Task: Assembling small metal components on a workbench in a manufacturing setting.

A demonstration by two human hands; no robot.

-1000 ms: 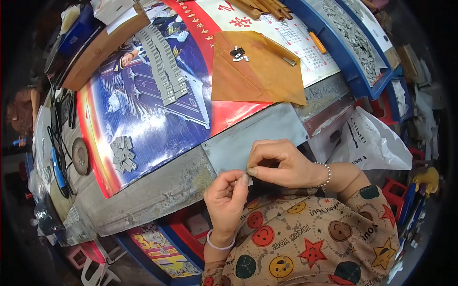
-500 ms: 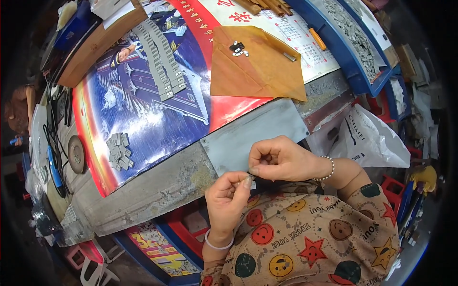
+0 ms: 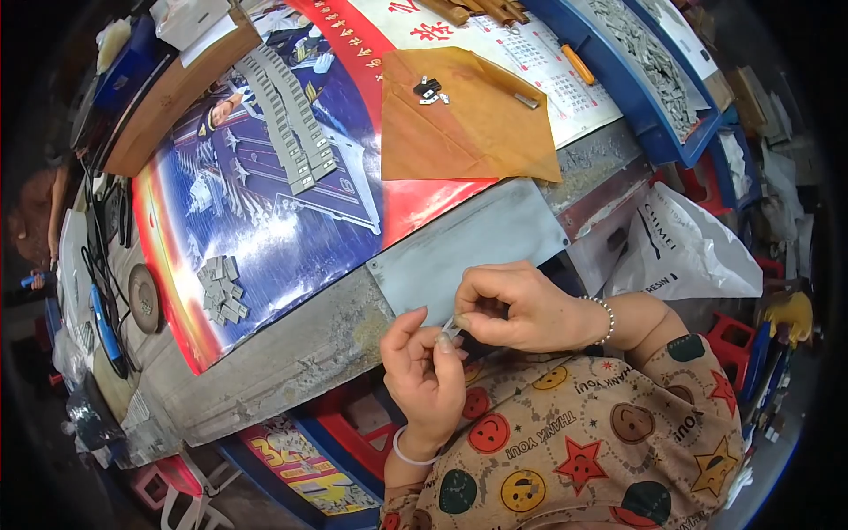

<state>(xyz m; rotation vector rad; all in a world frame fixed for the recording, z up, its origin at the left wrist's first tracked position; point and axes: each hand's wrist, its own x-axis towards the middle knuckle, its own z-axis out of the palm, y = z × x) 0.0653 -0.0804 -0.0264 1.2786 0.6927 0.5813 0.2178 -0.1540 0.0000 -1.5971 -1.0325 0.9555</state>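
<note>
Both hands meet in front of my body, above the near edge of a pale grey metal plate (image 3: 468, 252). Between their fingertips is a small light-grey piece (image 3: 451, 328), too small and too covered to make out its kind. My left hand (image 3: 426, 375) pinches it with the thumb and a finger, the other fingers loosely curled. My right hand (image 3: 519, 307) closes thumb and forefinger on its upper end. Beyond the plate lies a sheet of orange-brown paper (image 3: 477, 141) with several small black and white pieces (image 3: 430, 90) on it.
Two rows of grey flat pieces (image 3: 284, 119) and a pile of similar pieces (image 3: 223, 290) lie on a glossy poster (image 3: 265, 238). A blue tray (image 3: 565, 40) stands far right, near an orange handle (image 3: 578, 64). A corded blue tool (image 3: 105, 322) and round dish (image 3: 145, 299) are left.
My left hand has turned and its fingers have opened somewhat. The small piece now shows more between the fingertips. My right hand has shifted slightly left, and the whole view has moved a little.
</note>
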